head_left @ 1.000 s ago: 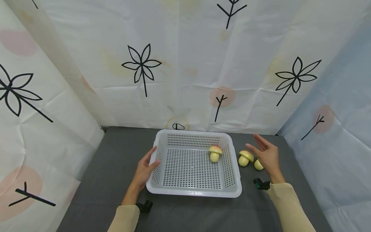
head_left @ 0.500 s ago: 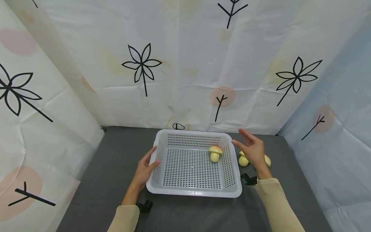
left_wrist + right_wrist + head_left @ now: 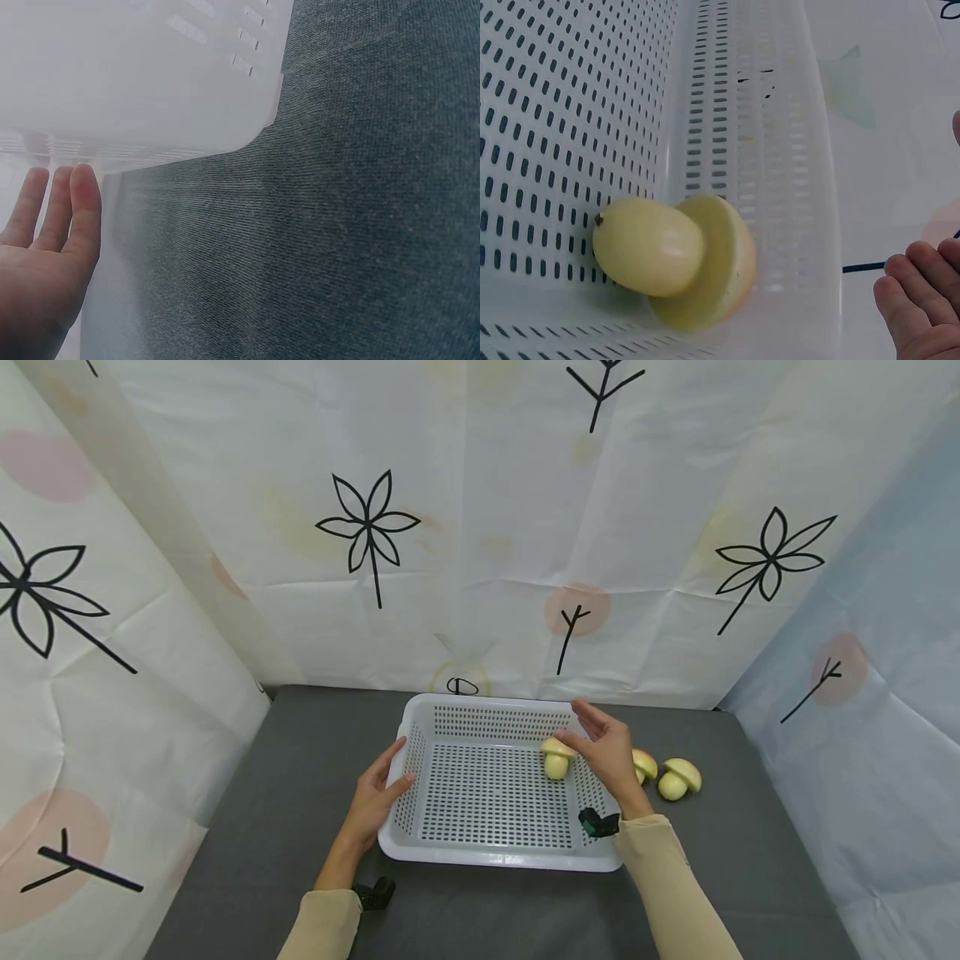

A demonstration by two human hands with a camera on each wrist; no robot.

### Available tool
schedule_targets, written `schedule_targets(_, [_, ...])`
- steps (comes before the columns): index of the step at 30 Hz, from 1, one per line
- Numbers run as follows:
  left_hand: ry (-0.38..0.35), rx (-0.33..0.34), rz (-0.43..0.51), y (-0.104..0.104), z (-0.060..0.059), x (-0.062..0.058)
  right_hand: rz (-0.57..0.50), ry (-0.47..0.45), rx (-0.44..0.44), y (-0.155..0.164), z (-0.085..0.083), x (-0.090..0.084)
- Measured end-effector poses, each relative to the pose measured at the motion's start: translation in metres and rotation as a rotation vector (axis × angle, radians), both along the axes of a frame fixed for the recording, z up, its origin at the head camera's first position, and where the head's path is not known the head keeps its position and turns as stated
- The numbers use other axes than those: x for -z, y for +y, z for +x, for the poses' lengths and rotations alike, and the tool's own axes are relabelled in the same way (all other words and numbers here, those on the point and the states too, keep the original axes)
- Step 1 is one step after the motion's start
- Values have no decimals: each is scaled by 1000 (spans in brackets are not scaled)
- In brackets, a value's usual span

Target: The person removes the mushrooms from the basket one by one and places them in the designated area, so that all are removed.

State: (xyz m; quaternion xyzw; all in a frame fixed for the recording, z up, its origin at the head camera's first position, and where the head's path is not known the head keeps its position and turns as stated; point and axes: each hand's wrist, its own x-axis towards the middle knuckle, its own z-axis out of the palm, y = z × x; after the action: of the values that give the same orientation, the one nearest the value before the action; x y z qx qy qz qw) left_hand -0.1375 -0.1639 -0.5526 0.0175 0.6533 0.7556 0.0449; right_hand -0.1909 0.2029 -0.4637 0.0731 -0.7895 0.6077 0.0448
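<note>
Where the head view looks down on the grey tabletop (image 3: 247, 827), the left hand (image 3: 372, 800) rests open against the white basket (image 3: 487, 856), while the right hand (image 3: 607, 756), its grip open and empty, hovers over the basket's right wall beside a mushroom (image 3: 557, 758) inside. Two more mushrooms (image 3: 678, 777) lie outside. The left wrist view shows straight fingers (image 3: 82, 199) touching the basket (image 3: 150, 75). The right wrist view shows the mushroom (image 3: 671, 259) against the basket's wall (image 3: 750, 135), fingertips (image 3: 919, 281) apart from it.

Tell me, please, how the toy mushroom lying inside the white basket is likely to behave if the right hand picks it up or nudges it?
The toy mushroom lies on its side against the basket wall, so a nudge would probably roll it in an arc round its wider cap. Its smooth, glossy skin looks like hollow plastic or foam, so likely light and slightly slippery. The right hand, open above it, could probably pinch the rounded stem.
</note>
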Motion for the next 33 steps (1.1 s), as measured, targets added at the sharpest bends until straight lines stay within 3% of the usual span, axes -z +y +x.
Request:
schedule_targets(4, [0, 3, 0, 1, 0, 0, 1, -24, -11, -9, -1, 5])
schedule_targets(8, [1, 3, 4, 1, 0, -1, -28, -54, -5, -8, -12, 29])
schedule_targets(15, [5, 5, 6, 1, -1, 0, -1, -88, -10, -9, -13, 35])
schedule_targets(33, [-7, -3, 2, 1, 0, -1, 337, -172, 50, -16, -16, 41])
